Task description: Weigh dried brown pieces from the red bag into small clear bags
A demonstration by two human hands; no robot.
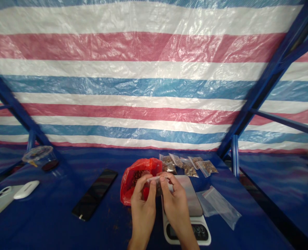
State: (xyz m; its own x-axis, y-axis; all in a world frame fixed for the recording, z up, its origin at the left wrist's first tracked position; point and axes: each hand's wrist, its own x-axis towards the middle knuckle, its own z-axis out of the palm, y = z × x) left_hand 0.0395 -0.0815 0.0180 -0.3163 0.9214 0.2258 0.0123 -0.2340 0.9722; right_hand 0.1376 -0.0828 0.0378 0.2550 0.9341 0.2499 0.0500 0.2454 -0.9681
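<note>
Between my two hands is a small clear zip bag [158,186] with dark bits in it, its top edge pinched on both sides. My left hand [144,201] grips the bag's left side with thumb and fingers, and my right hand [175,199] grips the right side. Behind my left hand lies an open red plastic bag [128,180] with brown pieces [137,176] inside. Under and beside my right hand sits a kitchen scale [194,201] with a steel plate; my wrist covers part of its display.
Several filled zip bags [189,168] lie behind the scale. Flat, unfilled zip bags [223,206] rest to its right. On the left are a black phone [95,196], a white earbud case [26,189], another phone [0,199] and a clear plastic container [39,155]. Blue metal bars [260,80] frame the table.
</note>
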